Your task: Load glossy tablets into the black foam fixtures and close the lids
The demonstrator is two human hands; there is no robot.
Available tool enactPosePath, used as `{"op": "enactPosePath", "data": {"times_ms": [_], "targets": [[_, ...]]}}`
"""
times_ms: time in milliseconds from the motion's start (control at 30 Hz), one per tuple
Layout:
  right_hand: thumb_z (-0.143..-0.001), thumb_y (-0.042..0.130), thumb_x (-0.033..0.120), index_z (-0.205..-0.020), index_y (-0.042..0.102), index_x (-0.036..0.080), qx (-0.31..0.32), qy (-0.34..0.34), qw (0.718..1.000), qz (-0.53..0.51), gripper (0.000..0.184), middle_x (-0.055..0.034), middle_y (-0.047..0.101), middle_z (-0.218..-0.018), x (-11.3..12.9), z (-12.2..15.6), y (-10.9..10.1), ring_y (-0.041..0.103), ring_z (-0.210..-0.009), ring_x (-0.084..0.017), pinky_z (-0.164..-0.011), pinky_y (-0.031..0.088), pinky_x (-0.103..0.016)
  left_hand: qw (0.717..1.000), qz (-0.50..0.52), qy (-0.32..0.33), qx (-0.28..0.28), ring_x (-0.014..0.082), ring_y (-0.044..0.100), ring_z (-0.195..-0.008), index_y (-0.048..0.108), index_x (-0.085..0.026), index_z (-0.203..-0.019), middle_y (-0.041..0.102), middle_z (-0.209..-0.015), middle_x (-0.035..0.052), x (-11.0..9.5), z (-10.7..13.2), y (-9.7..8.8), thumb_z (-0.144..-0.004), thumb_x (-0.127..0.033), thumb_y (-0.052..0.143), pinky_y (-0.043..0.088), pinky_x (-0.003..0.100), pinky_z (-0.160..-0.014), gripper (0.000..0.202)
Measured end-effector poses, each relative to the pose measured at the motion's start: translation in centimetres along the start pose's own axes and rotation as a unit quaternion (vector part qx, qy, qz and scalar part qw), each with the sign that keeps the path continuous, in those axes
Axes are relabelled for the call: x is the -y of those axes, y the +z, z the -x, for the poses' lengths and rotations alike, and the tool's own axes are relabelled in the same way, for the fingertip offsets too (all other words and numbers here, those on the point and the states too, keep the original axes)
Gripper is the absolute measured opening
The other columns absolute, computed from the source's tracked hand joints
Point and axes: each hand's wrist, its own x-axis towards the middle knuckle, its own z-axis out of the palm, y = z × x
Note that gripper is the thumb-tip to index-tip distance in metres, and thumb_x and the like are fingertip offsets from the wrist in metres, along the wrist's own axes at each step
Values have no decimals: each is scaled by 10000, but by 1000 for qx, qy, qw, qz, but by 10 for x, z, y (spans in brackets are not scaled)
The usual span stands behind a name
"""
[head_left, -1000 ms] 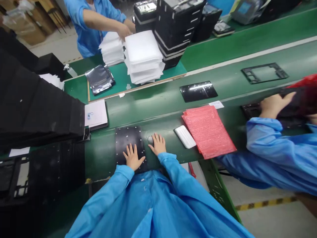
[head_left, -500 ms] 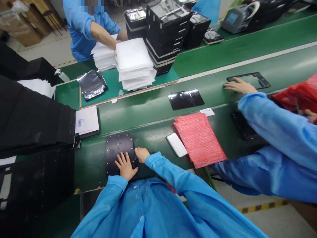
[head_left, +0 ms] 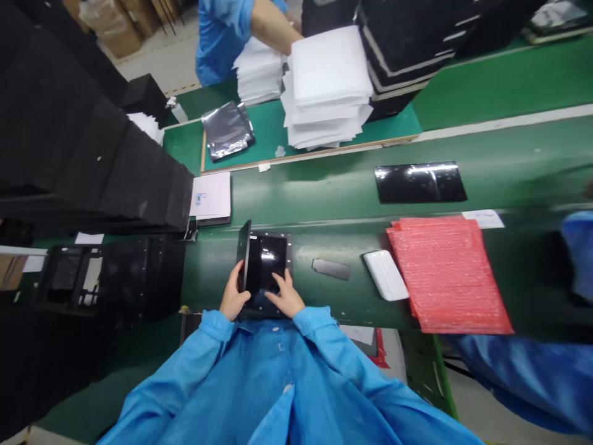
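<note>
A black panel (head_left: pixel 267 259) lies on the green belt (head_left: pixel 324 191) right in front of me. My left hand (head_left: pixel 233 296) grips a thin black plate (head_left: pixel 243 253) that stands tilted up on its edge at the panel's left side. My right hand (head_left: pixel 285 296) rests on the panel's near part with fingers stretched flat, holding nothing. A small grey strip (head_left: pixel 330 268) lies on the belt just right of the panel.
A white oblong block (head_left: pixel 385 275) and a stack of red bubble bags (head_left: pixel 449 272) lie to the right. A glossy black panel (head_left: pixel 419 182) sits further back. White foam sheets (head_left: pixel 327 89), a silver bag (head_left: pixel 227 130) and another person's arm (head_left: pixel 271 25) are behind. Black trays (head_left: pixel 92 161) fill the left.
The black plate that lay flat under my hands is now lifted up on edge by my left hand, uncovering a glossy panel. My right hand moved onto that panel. The neighbour's hand left the belt.
</note>
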Motion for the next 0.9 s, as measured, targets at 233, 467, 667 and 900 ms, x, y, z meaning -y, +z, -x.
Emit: {"op": "enactPosePath", "data": {"times_ms": [233, 467, 667, 900], "targets": [[-824, 383, 589, -962, 638, 213, -119, 94, 967, -207, 475, -97, 692, -821, -5, -50, -18, 650, -667, -214, -616, 542, -382, 995, 75, -62, -4, 287, 537, -1188, 516, -148, -1270, 608, -1240, 94, 31, -31, -93, -534, -133, 506, 428, 402, -1024, 736], [-594, 665, 423, -911, 627, 204, -244, 51, 968, 22, 388, -127, 595, -1196, 7, -35, 22, 478, -1228, -317, -1057, 350, -497, 987, -148, 44, -36, 279, 260, -1404, 392, -117, -1382, 372, -1467, 160, 76, -45, -96, -670, -216, 581, 193, 422, -1168, 743], [-574, 669, 407, -1048, 577, 208, -317, 88, 944, 41, 522, -126, 582, -1201, 26, -44, 21, 489, -1212, -317, -1022, 378, -496, 957, -238, -4, 167, 324, 96, -1442, 176, -94, -1466, 142, -1543, 221, 83, -34, -16, -722, -484, 594, 48, 576, -1136, 938], [-664, 581, 378, -708, 570, 201, -251, 89, 964, -5, 182, -31, 623, -621, 62, -38, -23, 624, -614, -218, -670, 516, -377, 958, -241, -20, 156, 260, 64, -1453, 184, -135, -1464, 132, -1554, 196, 87, -37, -15, -821, -535, 466, 10, 525, -1148, 808]]}}
